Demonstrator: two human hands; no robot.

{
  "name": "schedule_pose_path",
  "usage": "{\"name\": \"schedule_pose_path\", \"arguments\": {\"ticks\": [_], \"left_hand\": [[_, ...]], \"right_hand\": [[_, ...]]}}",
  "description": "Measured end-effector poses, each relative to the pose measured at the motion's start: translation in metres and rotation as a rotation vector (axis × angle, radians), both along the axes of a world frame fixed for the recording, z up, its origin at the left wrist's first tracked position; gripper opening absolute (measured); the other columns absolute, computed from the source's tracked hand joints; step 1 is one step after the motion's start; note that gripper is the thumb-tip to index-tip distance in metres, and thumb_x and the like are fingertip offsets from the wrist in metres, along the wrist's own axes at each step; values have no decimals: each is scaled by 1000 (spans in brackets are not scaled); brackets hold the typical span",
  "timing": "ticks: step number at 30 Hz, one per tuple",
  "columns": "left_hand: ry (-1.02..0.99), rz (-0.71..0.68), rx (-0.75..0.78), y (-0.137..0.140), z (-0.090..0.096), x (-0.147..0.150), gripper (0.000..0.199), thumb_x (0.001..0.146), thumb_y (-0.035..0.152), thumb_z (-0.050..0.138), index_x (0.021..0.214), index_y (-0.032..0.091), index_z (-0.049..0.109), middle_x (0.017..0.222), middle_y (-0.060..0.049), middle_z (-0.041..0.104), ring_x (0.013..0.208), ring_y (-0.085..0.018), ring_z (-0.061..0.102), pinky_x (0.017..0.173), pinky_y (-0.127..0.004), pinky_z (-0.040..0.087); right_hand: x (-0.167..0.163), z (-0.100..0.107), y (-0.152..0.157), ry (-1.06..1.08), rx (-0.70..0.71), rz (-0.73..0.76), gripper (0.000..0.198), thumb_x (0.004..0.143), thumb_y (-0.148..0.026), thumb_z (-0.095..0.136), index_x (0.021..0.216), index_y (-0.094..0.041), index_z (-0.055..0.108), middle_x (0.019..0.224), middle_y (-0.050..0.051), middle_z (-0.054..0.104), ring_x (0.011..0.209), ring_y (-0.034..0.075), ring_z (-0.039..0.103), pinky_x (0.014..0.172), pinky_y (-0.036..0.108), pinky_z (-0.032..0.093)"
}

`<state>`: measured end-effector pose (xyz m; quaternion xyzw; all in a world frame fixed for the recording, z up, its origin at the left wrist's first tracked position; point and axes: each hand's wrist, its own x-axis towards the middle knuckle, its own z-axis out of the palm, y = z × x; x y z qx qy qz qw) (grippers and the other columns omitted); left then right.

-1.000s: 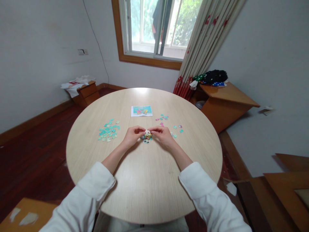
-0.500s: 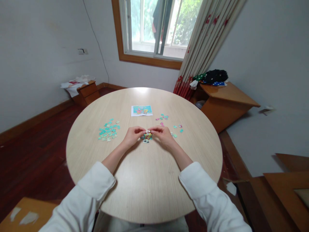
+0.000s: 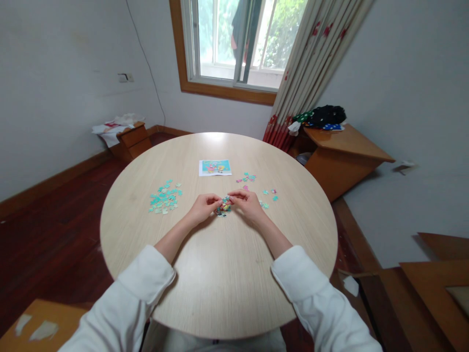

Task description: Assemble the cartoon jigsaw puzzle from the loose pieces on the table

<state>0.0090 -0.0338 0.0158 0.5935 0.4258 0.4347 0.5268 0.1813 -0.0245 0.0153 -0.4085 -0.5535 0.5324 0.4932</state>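
Observation:
A small cluster of joined jigsaw pieces (image 3: 223,210), yellow, red and teal, lies near the middle of the round table (image 3: 220,274). My left hand (image 3: 204,206) comes at it from the left, thumb and forefinger pinched at its upper edge. From the other side, my right hand (image 3: 248,203) is closed in a pinch at the top right of the cluster. Small jigsaw pieces show between the fingertips of both hands. My fingers cover part of the cluster, so its full outline is hidden.
Many loose teal and pale pieces (image 3: 164,199) are spread on the left. A picture card (image 3: 215,167) lies beyond my hands. Pink and teal pieces (image 3: 246,178) sit behind my right hand, with several more pieces (image 3: 274,198) to its right.
The pale piece held up between my fingertips has turned or lowered and now shows teal among the cluster. My right fingertips have shifted slightly; both arms stay in place.

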Motion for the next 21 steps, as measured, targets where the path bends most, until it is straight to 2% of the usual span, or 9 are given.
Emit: {"name": "schedule_pose_path", "arguments": {"ticks": [11, 21], "left_hand": [[-20, 23, -12, 1, 0, -1, 31, 62, 42, 71, 65, 13, 64, 57, -1, 62, 51, -10, 52, 53, -24, 40], [-29, 38, -16, 0, 0, -1, 26, 63, 38, 69, 66, 13, 64, 57, -1, 61, 52, -10, 52, 55, -24, 40]], "right_hand": [[-2, 1, -3, 24, -1, 7, 43, 51, -39, 81, 85, -17, 67, 78, 4, 68, 74, 15, 64, 76, 33, 53], [-5, 2, -11, -220, 294, -97, 32, 65, -39, 73, 87, -18, 64, 86, 7, 68, 76, 18, 64, 76, 34, 54]]}}
